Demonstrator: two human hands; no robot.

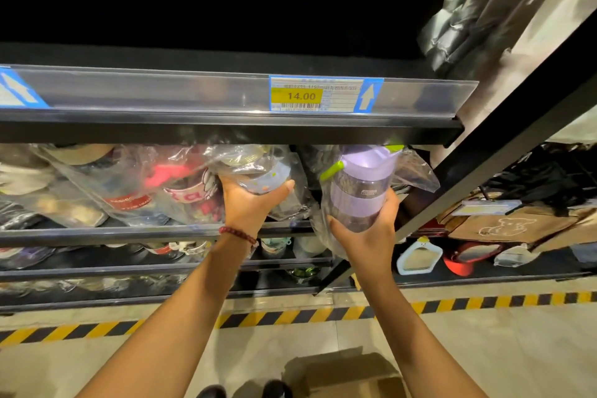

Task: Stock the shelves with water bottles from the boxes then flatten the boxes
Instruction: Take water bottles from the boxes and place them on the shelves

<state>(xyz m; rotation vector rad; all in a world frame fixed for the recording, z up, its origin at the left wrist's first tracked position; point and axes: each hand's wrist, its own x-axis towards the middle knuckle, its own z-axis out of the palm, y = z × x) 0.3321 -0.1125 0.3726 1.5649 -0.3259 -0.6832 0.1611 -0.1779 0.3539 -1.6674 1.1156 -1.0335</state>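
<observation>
Both arms reach up toward the second shelf (129, 231) of a black rack. My right hand (368, 236) grips the base of a purple water bottle (358, 191) with a green flip lid, wrapped in clear plastic, its top just under the upper shelf edge (226, 126). My left hand (250, 203) holds a smaller bottle in a clear bag (265, 176), pale with small dots, its upper part hidden by plastic and the shelf edge. A cardboard box (352, 378) lies on the floor by my feet.
Bagged bottles and cups (135, 191) crowd the shelf to the left. A price tag reading 14.00 (323, 94) sits on the upper rail. A black diagonal rack post (484, 145) runs at right. Yellow-black tape (290, 317) marks the floor. Mirrors and bags (468, 255) fill the neighbouring shelf.
</observation>
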